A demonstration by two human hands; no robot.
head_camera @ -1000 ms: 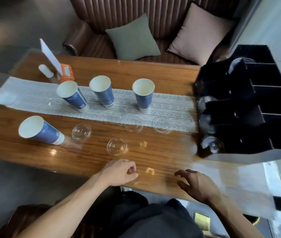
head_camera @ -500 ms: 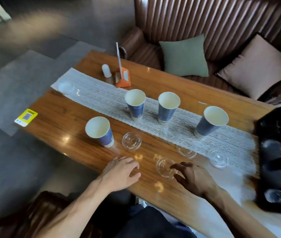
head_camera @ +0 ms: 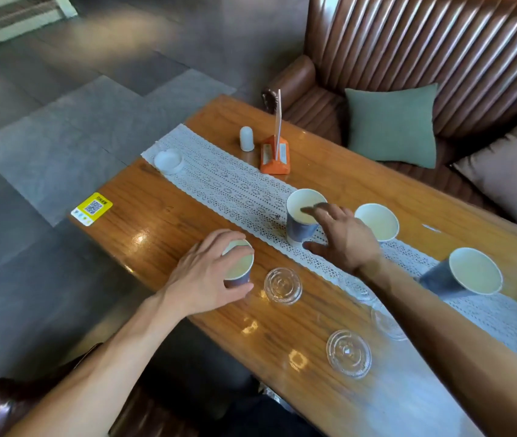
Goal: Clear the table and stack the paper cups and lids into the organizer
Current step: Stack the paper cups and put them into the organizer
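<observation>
Several blue paper cups with white insides stand on the wooden table (head_camera: 168,222). My left hand (head_camera: 203,275) is wrapped around the nearest cup (head_camera: 240,267), close to the table's front edge. My right hand (head_camera: 343,239) is spread beside a second cup (head_camera: 301,216) on the lace runner, with fingers over its rim and the thumb near its base, not closed. A third cup (head_camera: 377,220) and a fourth cup (head_camera: 471,272) stand further right. Clear plastic lids lie flat: one (head_camera: 283,286) by the left hand, another (head_camera: 349,353) nearer me, and a third (head_camera: 388,324) beside my right forearm. The organizer is out of view.
A white lace runner (head_camera: 219,178) crosses the table. At its far end sit a white ashtray (head_camera: 168,160), a white shaker (head_camera: 246,138) and an orange sign holder (head_camera: 276,154). A yellow QR sticker (head_camera: 92,209) marks the left corner. A brown sofa with a green cushion (head_camera: 391,121) lies behind.
The view swung left, away from the organizer. My left hand moved forward and closed around the nearest cup. My right hand left the lid area and reached up to the second cup.
</observation>
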